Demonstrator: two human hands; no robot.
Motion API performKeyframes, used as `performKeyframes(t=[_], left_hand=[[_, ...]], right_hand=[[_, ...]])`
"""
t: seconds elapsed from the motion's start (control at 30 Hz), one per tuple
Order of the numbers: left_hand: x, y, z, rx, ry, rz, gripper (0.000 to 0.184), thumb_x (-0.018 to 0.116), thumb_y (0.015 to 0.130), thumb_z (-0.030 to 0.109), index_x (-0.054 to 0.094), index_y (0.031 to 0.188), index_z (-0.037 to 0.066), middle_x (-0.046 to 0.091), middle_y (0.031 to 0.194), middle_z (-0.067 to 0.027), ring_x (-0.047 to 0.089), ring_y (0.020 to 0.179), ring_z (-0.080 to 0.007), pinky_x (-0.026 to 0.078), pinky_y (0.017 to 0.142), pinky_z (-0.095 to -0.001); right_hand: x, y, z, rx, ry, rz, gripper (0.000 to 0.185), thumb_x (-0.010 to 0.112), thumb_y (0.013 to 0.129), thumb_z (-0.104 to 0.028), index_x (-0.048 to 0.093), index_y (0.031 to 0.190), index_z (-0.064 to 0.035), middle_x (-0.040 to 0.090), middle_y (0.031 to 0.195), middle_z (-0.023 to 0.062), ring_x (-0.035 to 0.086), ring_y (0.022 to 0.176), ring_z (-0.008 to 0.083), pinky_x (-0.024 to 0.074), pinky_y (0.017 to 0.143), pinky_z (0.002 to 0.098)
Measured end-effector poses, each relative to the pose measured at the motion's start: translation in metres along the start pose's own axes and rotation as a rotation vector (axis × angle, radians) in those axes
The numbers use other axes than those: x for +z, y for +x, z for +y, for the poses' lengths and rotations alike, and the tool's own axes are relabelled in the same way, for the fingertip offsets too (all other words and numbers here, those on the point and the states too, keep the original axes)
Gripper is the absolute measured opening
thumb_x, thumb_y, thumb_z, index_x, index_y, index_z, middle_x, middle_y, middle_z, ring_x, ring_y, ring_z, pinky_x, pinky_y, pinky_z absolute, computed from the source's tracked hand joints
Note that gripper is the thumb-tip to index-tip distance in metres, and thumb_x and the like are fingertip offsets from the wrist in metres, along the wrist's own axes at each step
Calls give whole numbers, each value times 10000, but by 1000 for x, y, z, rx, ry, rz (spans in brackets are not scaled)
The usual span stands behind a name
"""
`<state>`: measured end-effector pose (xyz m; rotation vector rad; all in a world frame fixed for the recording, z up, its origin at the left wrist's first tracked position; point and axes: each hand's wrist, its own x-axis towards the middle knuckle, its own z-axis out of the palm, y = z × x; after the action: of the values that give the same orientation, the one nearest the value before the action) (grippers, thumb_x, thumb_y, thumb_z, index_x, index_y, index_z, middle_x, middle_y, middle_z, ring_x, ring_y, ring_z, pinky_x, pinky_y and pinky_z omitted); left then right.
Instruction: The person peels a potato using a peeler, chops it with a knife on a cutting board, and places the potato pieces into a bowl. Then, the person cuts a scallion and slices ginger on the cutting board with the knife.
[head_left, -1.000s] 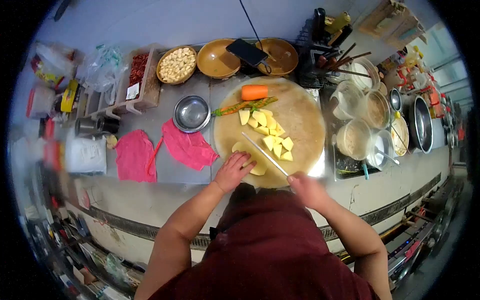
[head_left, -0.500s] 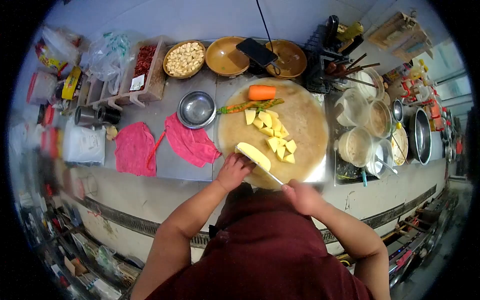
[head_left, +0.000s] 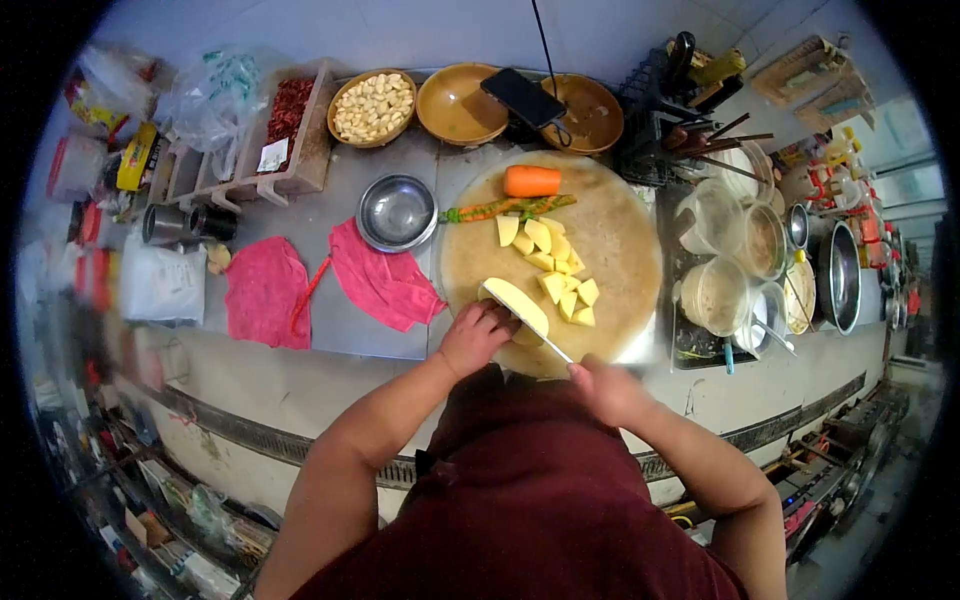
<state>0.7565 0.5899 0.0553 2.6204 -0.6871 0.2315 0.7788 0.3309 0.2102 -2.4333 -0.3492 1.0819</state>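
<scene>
Gripping a thin, straight metal-bladed knife (head_left: 552, 345) at the near right, the right hand (head_left: 603, 388) has its fingers closed round the handle. The left hand's (head_left: 474, 338) fingers bend close together against the peeled, pale-yellow potato (head_left: 520, 303) at the blade; whether they clamp cannot be told. The potato, on the round, tan chopping board's (head_left: 617, 270) near side, is probably firm, light and slick, best held by its broad left flank. Farther lie yellow, angular potato chunks (head_left: 539, 236), then an orange, cylindrical carrot (head_left: 532, 181).
</scene>
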Motion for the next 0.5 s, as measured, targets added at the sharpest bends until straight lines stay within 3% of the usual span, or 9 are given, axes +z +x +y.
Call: performKeyframes(t=[0.1,0.17,0.33,0.5], left_hand=[[-4,5,0,50,-8,8,310,623,773,194,665,1079,183,591,1156,-47,497,1153,-306,427,981,-467],[-6,4,0,85,-10,23,322,641,753,183,667,1074,167,591,1142,-60,505,1135,-330,439,966,-473],[-4,-10,5,-6,-17,24,293,684,781,290,651,1062,215,573,1104,-10,488,1144,-250,376,1003,-470],[-20,-3,3,-56,30,55,308,732,758,301,665,1041,202,544,1108,-39,488,1125,-256,360,991,-497]], right_hand=[[6,22,-9,41,4,-1,503,390,1018,-451,535,1006,31,633,762,301,622,776,493,495,714,535],[15,40,-17,-42,17,46,520,391,1015,-462,537,1006,38,635,775,305,625,790,490,497,724,527],[24,44,4,-28,153,65,543,431,1002,-473,579,998,49,649,801,283,633,820,471,500,741,495],[13,29,16,94,247,61,525,468,990,-470,620,1025,31,660,841,269,645,851,442,499,761,471]])
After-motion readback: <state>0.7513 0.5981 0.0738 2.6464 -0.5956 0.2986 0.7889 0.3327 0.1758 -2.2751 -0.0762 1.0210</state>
